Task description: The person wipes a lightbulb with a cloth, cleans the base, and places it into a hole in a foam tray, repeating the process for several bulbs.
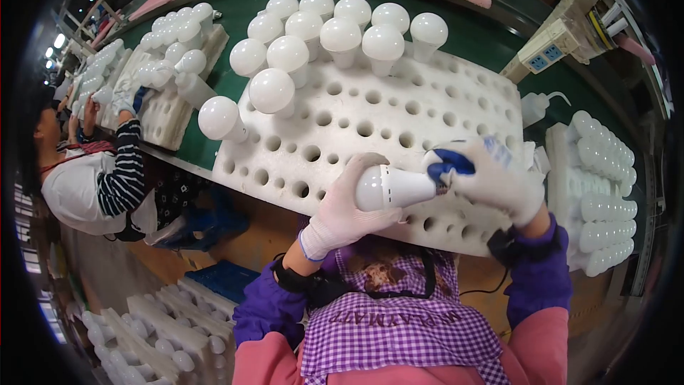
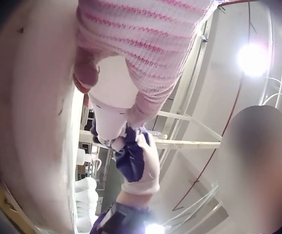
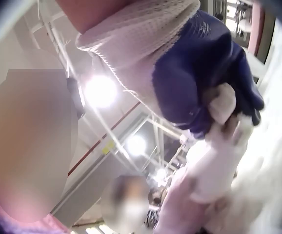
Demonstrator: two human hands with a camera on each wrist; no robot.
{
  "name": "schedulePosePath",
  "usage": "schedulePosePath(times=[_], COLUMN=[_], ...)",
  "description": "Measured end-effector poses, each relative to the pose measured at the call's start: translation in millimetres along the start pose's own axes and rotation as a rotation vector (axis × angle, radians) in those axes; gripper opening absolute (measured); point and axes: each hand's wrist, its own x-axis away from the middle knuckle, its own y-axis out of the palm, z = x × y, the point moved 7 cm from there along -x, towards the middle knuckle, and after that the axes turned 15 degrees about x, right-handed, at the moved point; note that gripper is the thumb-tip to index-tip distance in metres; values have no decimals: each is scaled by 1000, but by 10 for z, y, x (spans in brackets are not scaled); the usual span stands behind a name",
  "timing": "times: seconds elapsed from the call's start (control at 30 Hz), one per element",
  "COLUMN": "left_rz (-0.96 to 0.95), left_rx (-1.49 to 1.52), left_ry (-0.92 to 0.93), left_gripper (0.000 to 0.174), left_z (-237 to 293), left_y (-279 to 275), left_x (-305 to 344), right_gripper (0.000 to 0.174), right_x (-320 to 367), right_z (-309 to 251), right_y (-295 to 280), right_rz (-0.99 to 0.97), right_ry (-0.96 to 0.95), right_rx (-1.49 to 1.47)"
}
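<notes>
A white light bulb (image 1: 413, 189) lies sideways over the front of a white foam board (image 1: 342, 110) full of round holes. My left hand (image 1: 342, 210), in a knitted glove, grips the bulb around its round dome. My right hand (image 1: 495, 178), in a glove with blue-coated fingers, is at the bulb's screw-base end. In the right wrist view its fingers pinch a small white wad of cloth (image 3: 222, 103) against that end, and part of the base is hidden behind them. Several bulbs (image 1: 342, 36) stand dome up in the board's far left part.
To the right, another foam board (image 1: 559, 171) holds rows of bulbs. A white squeeze bottle (image 1: 534, 108) stands behind it, near a socket box (image 1: 548, 53) on a post. At left a person (image 1: 92, 178) works beside more bulb boards. Foam racks of bulbs (image 1: 157, 328) are low at left.
</notes>
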Motion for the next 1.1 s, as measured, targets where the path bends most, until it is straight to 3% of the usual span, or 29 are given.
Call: schedulePosePath(times=[0.03, 0.07, 0.13, 0.17, 0.23, 0.27, 0.33, 0.37, 0.4, 0.43, 0.47, 0.5, 0.57, 0.63, 0.67, 0.73, 0.77, 0.87, 0.93, 1.03, 1.1], left_rz=[-42, -51, 27, 37, 143, 145, 222, 223, 271, 313, 307, 312, 314, 254, 260, 176, -59, 15, -33, -46, 14], left_rx=[77, 71, 388, 385, 670, 668, 604, 604, 426, 248, 248, 251, 250, 578, 578, 1193, 1319, 1415, 1478, 1520, 1491], left_ry=[33, 35, -239, -227, -253, -248, -170, -169, -145, -122, -124, -115, -106, -195, -193, -256, -257, -392, -407, -421, -431], left_gripper=[67, 67, 68, 68, 65, 65, 64, 64, 62, 60, 60, 59, 58, 52, 52, 51, 52, 61, 62, 63, 64], left_z=[8, 75, 51, 54, -27, -34, -20, -18, 10, 40, 33, 34, 35, -54, -66, -117, -92, -111, -149, -133, -201], left_y=[4, 0, -31, -42, -43, -27, -60, -39, -61, -73, -41, -18, -15, 16, 21, 180, 228, 321, 329, 301, 289], left_x=[-1, -1, 45, 45, 45, 34, 19, 16, 22, 23, 9, -1, -5, 0, 4, -5, -29, 18, 43, 25, 20], right_gripper=[28, 28, 28, 28, 26, 26, 25, 25, 25, 28, 31, 33, 33, 32, 32, 35, 37, 39, 40, 43, 44], right_x=[24, -25, -50, -59, -60, -59, 2, 80, 97, 128, 166, 170, 199, 239, 252, 397, 426, 386, 372, 323, 318], right_z=[271, 256, 345, 302, 244, 204, 230, 174, 105, -35, -203, -294, -407, -515, -476, -500, -471, -343, -316, -153, -290], right_y=[208, 165, 170, 205, 118, 135, 15, -77, -91, -215, -299, -283, -221, -140, -89, -34, 12, 74, 52, 33, -75], right_rz=[-388, -360, -198, -199, 84, 84, 369, 441, 440, 535, 621, 605, 655, 742, 741, 875, 844, 920, 849, 855, 840], right_ry=[273, 159, 183, 168, 195, 189, 212, 272, 272, 161, 50, 59, 18, -66, -72, -283, -291, -213, -166, 26, -30], right_rx=[-260, -387, -590, -587, -929, -928, -945, -756, -756, -493, -227, -61, 117, 348, 345, 371, 338, 220, 275, -37, -7])
